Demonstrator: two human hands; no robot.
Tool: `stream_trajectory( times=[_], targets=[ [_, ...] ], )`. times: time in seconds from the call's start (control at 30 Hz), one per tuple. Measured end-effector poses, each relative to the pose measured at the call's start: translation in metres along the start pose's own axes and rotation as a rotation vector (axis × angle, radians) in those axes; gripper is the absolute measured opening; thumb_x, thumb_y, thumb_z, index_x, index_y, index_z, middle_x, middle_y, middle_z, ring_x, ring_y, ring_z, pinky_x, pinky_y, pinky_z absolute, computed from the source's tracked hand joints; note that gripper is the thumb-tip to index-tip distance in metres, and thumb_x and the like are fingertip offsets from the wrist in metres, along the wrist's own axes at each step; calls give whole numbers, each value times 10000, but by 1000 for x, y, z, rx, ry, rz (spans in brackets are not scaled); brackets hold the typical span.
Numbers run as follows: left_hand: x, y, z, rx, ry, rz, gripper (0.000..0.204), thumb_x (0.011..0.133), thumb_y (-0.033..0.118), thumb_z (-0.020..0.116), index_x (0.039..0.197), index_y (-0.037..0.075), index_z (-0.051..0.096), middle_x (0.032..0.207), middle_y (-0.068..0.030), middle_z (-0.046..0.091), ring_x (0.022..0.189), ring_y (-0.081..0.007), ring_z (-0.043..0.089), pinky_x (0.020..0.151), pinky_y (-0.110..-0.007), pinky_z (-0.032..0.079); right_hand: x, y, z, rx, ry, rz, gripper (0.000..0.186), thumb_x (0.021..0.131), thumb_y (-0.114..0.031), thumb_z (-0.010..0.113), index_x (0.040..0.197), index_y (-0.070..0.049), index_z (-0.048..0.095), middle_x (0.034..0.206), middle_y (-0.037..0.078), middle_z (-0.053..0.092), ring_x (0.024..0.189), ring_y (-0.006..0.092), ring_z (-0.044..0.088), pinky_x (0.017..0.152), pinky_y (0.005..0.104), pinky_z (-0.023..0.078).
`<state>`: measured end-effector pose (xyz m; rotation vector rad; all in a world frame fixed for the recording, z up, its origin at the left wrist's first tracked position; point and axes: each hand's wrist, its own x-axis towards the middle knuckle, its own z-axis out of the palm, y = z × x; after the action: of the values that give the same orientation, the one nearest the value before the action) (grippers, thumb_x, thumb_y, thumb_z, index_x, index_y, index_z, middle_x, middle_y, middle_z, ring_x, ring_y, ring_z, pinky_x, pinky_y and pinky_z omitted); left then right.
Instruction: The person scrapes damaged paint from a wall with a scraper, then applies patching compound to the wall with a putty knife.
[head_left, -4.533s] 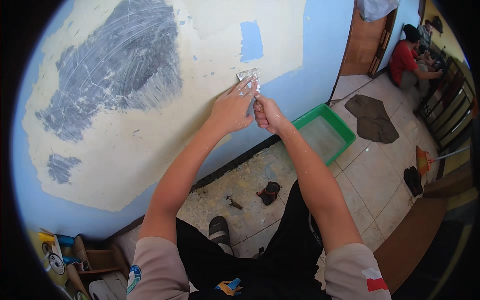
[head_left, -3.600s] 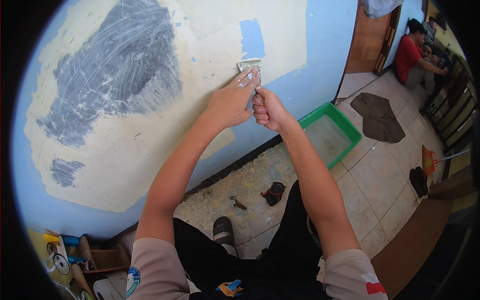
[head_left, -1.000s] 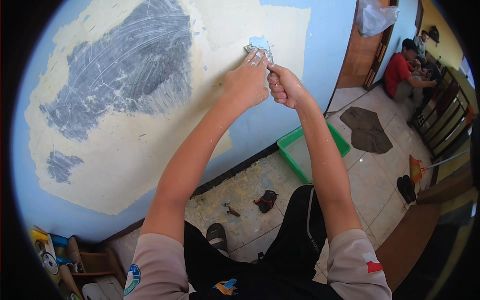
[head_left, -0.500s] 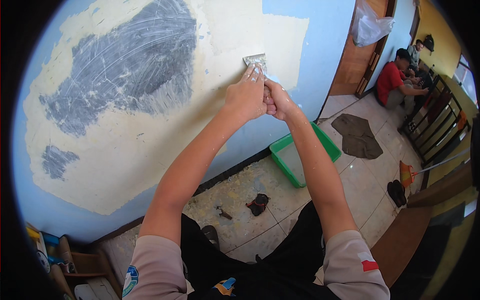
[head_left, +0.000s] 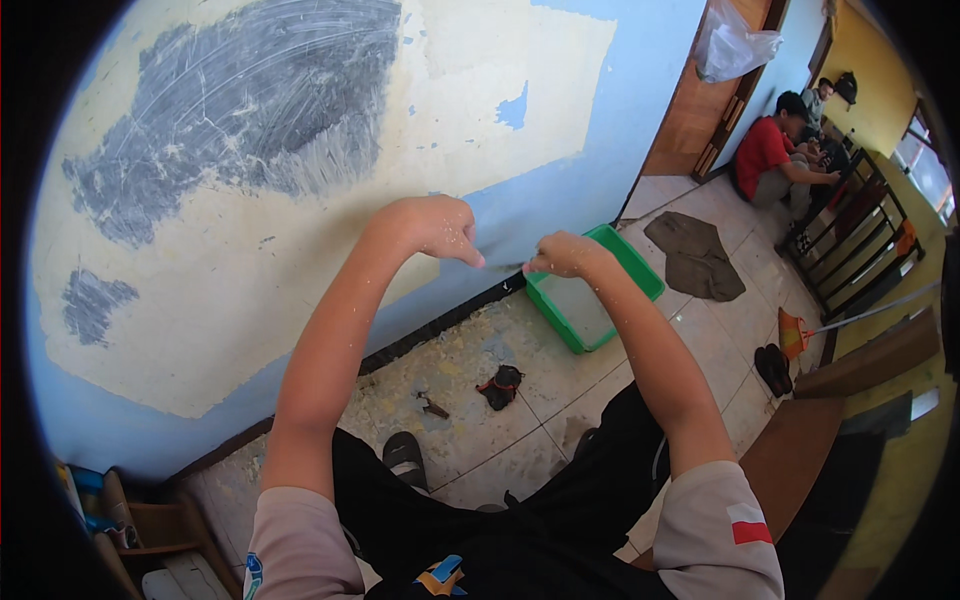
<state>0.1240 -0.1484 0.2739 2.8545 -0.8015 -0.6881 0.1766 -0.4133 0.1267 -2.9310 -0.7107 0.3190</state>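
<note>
Scraper (head_left: 508,266) now off wall (head_left: 300,250), held low between both hands before blue band; half a second ago pressed high on cream patch. Right hand (head_left: 565,255) grip closed on handle, left hand (head_left: 435,225) pinching blade end. Scraping stroke paused.

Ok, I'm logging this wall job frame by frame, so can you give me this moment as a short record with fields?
Left hand: left hand closed, off the wall, thumb pointing toward the right hand
Right hand: right hand closed on a scraper, blade blurred between the hands
Wall: wall blue, with a large scraped cream patch and grey areas
Floor: green tray by the wall, paint flakes on the tiles
Background: seated person near a doorway
</note>
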Motion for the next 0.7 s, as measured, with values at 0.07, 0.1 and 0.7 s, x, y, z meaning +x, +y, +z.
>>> stream_trajectory(
  times=[0.07, 0.1, 0.7],
  targets=[
    [2, -9, 3, 45, 184, -79, 518, 805, 410, 788, 1156, 35, 723, 1055, -182, 743, 957, -334, 705, 838, -434, 554, -1, 11, -19, 146, 65, 10, 606, 956, -571, 613, 995, 25, 718, 783, 184, 699, 761, 329, 676, 711, 435, 516],
    [5, -9, 3, 40, 183, -79, 518, 805, 410, 788, 1156, 35, 723, 1055, -182, 743, 957, -334, 705, 838, -434, 554, -4, 11, -30, 294, 136, 16, 588, 977, -562, 594, 968, 16, 699, 690, 140, 664, 681, 261, 651, 643, 402, 501],
    [105, 13, 37, 356, 860, 290, 753, 826, 207, 731, 1487, -10, 440, 1584, -166, 411, 1494, -291, 348, 1262, -397, 265, 12, -6, -39, 1645, 229, 141, 500, 1028, -557, 499, 734, -158, 430, 532, -73, 286, 420, 65, 242, 373, 243, 166]
  ],
)
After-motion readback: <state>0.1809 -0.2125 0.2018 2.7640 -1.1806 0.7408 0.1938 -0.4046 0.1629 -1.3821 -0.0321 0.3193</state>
